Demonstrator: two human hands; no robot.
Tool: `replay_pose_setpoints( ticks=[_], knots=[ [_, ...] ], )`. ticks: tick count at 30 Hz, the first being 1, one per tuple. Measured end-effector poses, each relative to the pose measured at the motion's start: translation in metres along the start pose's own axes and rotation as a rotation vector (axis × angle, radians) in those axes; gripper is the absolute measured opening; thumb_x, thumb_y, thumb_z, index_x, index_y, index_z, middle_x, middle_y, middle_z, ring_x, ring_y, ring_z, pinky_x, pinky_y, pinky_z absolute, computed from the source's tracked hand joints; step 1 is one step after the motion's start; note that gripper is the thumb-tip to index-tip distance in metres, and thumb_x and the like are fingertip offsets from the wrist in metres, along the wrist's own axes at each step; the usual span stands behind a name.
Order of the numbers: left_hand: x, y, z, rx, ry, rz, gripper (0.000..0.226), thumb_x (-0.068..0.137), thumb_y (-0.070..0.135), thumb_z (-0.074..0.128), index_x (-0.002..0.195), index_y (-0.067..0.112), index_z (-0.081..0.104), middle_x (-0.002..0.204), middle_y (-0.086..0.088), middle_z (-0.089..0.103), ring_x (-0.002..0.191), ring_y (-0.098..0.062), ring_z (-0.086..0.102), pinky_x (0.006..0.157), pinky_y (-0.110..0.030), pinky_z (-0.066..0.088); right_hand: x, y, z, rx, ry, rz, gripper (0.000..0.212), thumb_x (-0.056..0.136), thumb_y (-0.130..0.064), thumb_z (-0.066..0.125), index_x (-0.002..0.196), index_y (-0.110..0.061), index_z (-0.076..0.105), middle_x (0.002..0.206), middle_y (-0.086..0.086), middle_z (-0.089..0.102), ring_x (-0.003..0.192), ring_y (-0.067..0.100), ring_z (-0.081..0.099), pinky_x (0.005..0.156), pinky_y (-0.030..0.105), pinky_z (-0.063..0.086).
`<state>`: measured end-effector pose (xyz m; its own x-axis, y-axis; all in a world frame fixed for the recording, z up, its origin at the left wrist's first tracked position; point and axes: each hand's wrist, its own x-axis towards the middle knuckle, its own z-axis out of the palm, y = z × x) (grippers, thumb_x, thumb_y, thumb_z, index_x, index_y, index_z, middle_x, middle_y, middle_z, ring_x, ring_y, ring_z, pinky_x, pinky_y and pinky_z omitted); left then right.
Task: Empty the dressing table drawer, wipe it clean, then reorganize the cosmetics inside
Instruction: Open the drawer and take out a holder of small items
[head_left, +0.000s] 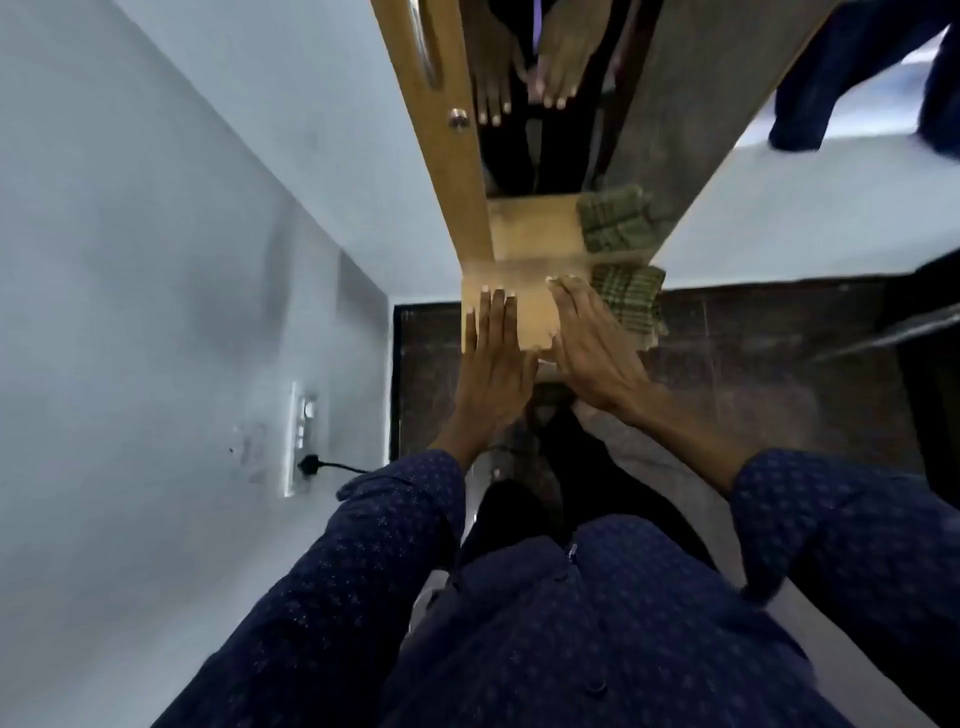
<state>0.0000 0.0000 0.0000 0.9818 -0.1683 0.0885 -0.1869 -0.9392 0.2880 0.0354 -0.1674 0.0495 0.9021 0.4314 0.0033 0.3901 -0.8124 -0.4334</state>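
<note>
The small wooden top of the dressing table (530, 306) juts out below a tall mirror (550, 93). My left hand (493, 358) lies flat on its left part, fingers straight and close together, holding nothing. My right hand (587, 343) rests palm down on its right part, fingers stretched toward the mirror. A folded green checked cloth (631, 301) lies on the table just right of my right hand, touching it. No drawer or cosmetics show; the space under the top is hidden by my hands.
The mirror reflects both hands and the cloth. A wooden frame strip (452, 156) with a round knob (458, 120) runs along its left. A white wall with a socket and black plug (306, 462) is at left. Dark tiled floor (753, 374) lies below.
</note>
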Motion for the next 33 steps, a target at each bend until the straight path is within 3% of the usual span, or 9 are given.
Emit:
replay_pose_setpoints(
  ticks=[3, 6, 8, 12, 17, 21, 28, 33],
  knots=[
    [-0.007, -0.008, 0.034, -0.08, -0.084, -0.074, 0.077, 0.105, 0.038, 0.051, 0.162, -0.005, 0.022, 0.171, -0.024, 0.017, 0.162, -0.038, 0.008, 0.128, -0.059, 0.015, -0.01, 0.019, 0.039, 0.036, -0.109, 0.072, 0.053, 0.099, -0.025, 0.044, 0.143, 0.004, 0.047, 0.14, 0.022, 0.047, 0.127, 0.04, 0.048, 0.107, 0.05, 0.045],
    [-0.01, -0.015, 0.072, -0.142, -0.135, -0.103, 0.081, 0.104, 0.041, 0.055, 0.162, -0.004, 0.022, 0.172, -0.022, 0.019, 0.162, -0.038, 0.009, 0.129, -0.057, 0.014, -0.022, 0.04, 0.09, 0.012, -0.204, 0.103, 0.043, 0.098, -0.022, 0.038, 0.127, 0.004, 0.057, 0.124, 0.023, 0.055, 0.109, 0.042, 0.055, 0.091, 0.054, 0.05],
    [-0.003, -0.02, 0.104, -0.167, -0.13, -0.102, 0.081, 0.102, 0.039, 0.056, 0.162, -0.004, 0.022, 0.172, -0.022, 0.019, 0.162, -0.038, 0.008, 0.129, -0.057, 0.014, -0.02, 0.056, 0.121, 0.027, -0.267, 0.133, 0.042, 0.096, -0.019, 0.035, 0.123, 0.003, 0.059, 0.124, 0.023, 0.057, 0.109, 0.044, 0.059, 0.088, 0.056, 0.052],
    [0.005, -0.034, 0.177, -0.151, -0.108, -0.088, 0.079, 0.101, 0.033, 0.054, 0.162, -0.005, 0.023, 0.171, -0.022, 0.019, 0.162, -0.038, 0.007, 0.128, -0.058, 0.014, -0.007, 0.094, 0.183, -0.002, -0.328, 0.188, 0.051, 0.095, -0.018, 0.042, 0.144, -0.007, 0.051, 0.147, 0.011, 0.051, 0.129, 0.035, 0.054, 0.097, 0.056, 0.051],
    [0.008, -0.05, 0.244, -0.167, 0.0, -0.108, 0.078, 0.101, 0.028, 0.052, 0.163, -0.004, 0.02, 0.173, -0.021, 0.014, 0.163, -0.037, 0.005, 0.128, -0.061, 0.011, 0.0, 0.13, 0.265, -0.023, -0.24, 0.201, 0.05, 0.104, -0.022, 0.048, 0.15, -0.004, 0.046, 0.148, 0.019, 0.052, 0.135, 0.04, 0.049, 0.109, 0.054, 0.043],
    [0.006, -0.058, 0.273, -0.135, 0.113, -0.072, 0.076, 0.1, 0.026, 0.053, 0.163, -0.004, 0.022, 0.173, -0.021, 0.017, 0.162, -0.038, 0.008, 0.128, -0.062, 0.009, 0.002, 0.143, 0.313, -0.028, -0.125, 0.237, 0.056, 0.107, -0.034, 0.047, 0.156, -0.008, 0.039, 0.15, 0.017, 0.048, 0.138, 0.039, 0.045, 0.109, 0.053, 0.041],
    [0.012, -0.061, 0.311, -0.07, 0.32, -0.045, 0.072, 0.104, 0.029, 0.051, 0.162, -0.004, 0.025, 0.172, -0.021, 0.02, 0.161, -0.041, 0.011, 0.129, -0.061, 0.001, 0.006, 0.16, 0.353, -0.067, 0.277, 0.132, 0.027, 0.107, -0.021, 0.056, 0.126, -0.005, 0.066, 0.123, 0.015, 0.068, 0.117, 0.034, 0.059, 0.097, 0.044, 0.045],
    [0.013, -0.063, 0.318, -0.001, 0.396, 0.016, 0.072, 0.109, 0.041, 0.036, 0.165, -0.001, 0.018, 0.174, -0.016, 0.013, 0.163, -0.036, 0.003, 0.129, -0.06, 0.001, -0.009, 0.163, 0.365, -0.02, 0.483, 0.062, 0.013, 0.102, -0.008, 0.058, 0.106, -0.002, 0.068, 0.1, 0.016, 0.07, 0.093, 0.038, 0.063, 0.08, 0.047, 0.049]
  ],
)
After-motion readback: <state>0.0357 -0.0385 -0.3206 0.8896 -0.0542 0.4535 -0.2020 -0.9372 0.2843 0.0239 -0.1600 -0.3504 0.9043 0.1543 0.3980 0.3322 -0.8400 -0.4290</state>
